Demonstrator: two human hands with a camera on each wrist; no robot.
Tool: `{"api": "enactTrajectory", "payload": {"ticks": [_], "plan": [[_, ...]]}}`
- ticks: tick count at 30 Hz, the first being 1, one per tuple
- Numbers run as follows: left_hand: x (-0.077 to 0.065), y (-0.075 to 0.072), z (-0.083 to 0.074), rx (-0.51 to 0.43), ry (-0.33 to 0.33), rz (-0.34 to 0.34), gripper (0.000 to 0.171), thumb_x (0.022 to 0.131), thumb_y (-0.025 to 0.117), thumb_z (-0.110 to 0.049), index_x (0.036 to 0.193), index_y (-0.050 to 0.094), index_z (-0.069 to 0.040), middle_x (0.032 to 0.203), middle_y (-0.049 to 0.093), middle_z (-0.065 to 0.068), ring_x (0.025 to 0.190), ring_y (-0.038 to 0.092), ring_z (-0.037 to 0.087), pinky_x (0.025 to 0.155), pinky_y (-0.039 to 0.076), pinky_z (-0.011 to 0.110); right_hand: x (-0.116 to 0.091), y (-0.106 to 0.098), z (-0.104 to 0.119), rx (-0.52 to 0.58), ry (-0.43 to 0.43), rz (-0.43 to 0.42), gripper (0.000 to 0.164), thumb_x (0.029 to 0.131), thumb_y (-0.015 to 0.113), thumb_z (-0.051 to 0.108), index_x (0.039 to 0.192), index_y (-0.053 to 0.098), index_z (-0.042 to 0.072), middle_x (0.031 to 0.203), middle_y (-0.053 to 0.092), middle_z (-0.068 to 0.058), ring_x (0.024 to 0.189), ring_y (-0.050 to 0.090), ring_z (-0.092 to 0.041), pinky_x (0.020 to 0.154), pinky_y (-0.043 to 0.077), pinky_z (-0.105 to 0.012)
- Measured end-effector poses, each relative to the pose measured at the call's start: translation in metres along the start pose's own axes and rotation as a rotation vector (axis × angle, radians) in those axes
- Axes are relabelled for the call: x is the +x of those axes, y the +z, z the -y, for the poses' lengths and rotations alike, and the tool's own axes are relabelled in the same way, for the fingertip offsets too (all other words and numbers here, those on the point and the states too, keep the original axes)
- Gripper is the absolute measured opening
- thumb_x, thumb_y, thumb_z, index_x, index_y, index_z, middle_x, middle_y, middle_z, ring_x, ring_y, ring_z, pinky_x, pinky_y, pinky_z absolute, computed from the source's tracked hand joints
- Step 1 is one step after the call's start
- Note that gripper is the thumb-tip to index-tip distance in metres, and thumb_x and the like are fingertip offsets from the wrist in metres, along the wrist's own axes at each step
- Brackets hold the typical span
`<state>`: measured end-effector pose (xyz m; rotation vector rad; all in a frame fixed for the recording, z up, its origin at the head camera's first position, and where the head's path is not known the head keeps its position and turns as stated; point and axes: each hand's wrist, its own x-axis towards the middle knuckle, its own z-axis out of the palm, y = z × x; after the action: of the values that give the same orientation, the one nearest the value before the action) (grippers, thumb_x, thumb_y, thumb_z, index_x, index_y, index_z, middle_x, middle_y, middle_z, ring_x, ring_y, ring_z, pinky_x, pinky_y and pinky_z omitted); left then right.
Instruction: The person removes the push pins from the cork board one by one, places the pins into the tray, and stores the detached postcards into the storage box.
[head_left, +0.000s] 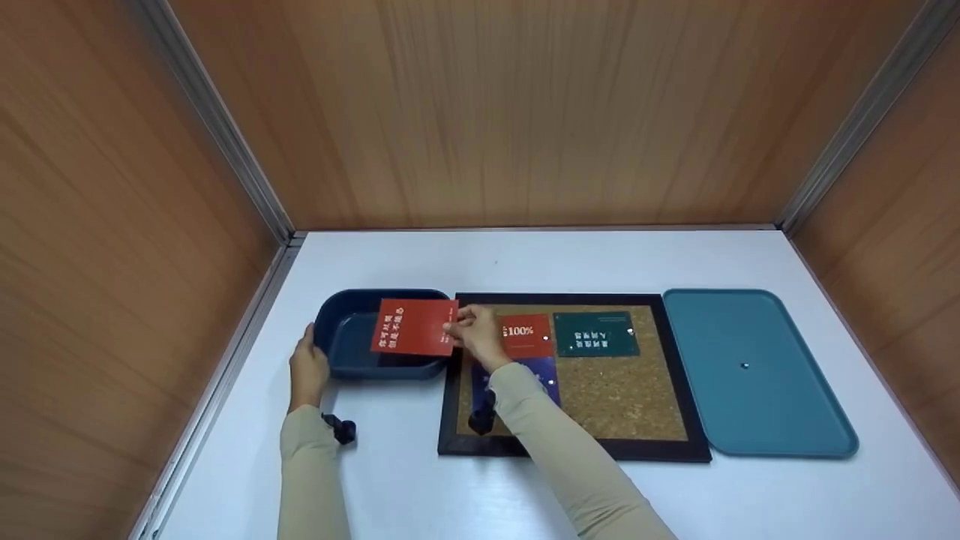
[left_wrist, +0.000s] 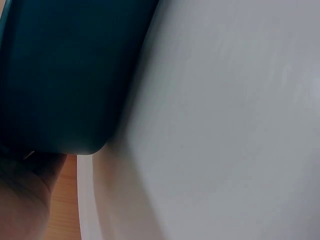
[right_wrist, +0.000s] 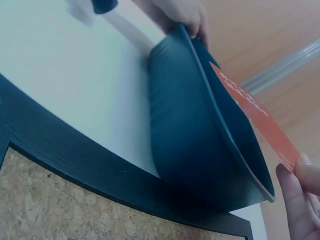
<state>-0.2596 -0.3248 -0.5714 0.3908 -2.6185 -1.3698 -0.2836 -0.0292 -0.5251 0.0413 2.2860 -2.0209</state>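
Right hand [head_left: 481,334] pinches red card [head_left: 414,328] by its edge above bin [head_left: 349,345]; left hand [head_left: 308,369] grips bin's side. Corkboard [head_left: 622,394] beside.

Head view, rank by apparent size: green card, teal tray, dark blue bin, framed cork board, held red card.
1. Framed cork board
2. Teal tray
3. Dark blue bin
Unranked: held red card, green card; close in size, red looks nearer the camera.
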Motion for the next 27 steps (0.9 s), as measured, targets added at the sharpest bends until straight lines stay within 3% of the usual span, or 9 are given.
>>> {"api": "enactTrajectory", "payload": {"ticks": [6, 12, 19, 27], "plan": [[-0.002, 0.001, -0.001, -0.018, -0.003, 0.013, 0.05, 0.101, 0.021, -0.002, 0.151, 0.017, 0.006, 0.154, 0.021, 0.03, 0.145, 0.019, 0.04, 0.119, 0.02, 0.047, -0.005, 0.007, -0.002, -0.036, -0.031, 0.022, 0.021, 0.082, 0.07, -0.006, 0.102, 0.063, -0.007, 0.088, 0.07, -0.02, 0.071, 0.071, -0.02, 0.062, 0.059, -0.028], [-0.004, 0.001, -0.001, -0.023, 0.004, 0.008, 0.05, 0.101, 0.021, -0.002, 0.151, 0.018, 0.006, 0.154, 0.022, 0.029, 0.145, 0.019, 0.04, 0.119, 0.02, 0.047, -0.005, 0.013, -0.004, -0.09, -0.038, -0.001, 0.016, 0.083, 0.065, -0.01, 0.099, 0.066, -0.007, 0.085, 0.071, -0.02, 0.07, 0.071, -0.019, 0.059, 0.059, -0.026], [-0.003, -0.001, -0.002, -0.027, 0.005, 0.015, 0.05, 0.102, 0.022, -0.002, 0.151, 0.017, 0.005, 0.154, 0.021, 0.03, 0.145, 0.019, 0.04, 0.119, 0.02, 0.048, -0.008, 0.013, -0.002, -0.13, -0.068, 0.034, 0.009, 0.086, 0.066, -0.004, 0.094, 0.064, -0.007, 0.086, 0.073, -0.017, 0.076, 0.073, -0.021, 0.064, 0.059, -0.025], [-0.003, 0.0, 0.0, -0.026, 0.003, 0.021, 0.05, 0.101, 0.021, -0.002, 0.151, 0.017, 0.005, 0.154, 0.022, 0.03, 0.144, 0.02, 0.041, 0.119, 0.021, 0.047, -0.011, 0.012, -0.002, -0.27, -0.142, 0.039, 0.013, 0.085, 0.071, 0.007, 0.09, 0.066, -0.004, 0.084, 0.073, -0.012, 0.073, 0.07, -0.014, 0.061, 0.056, -0.024]]}}
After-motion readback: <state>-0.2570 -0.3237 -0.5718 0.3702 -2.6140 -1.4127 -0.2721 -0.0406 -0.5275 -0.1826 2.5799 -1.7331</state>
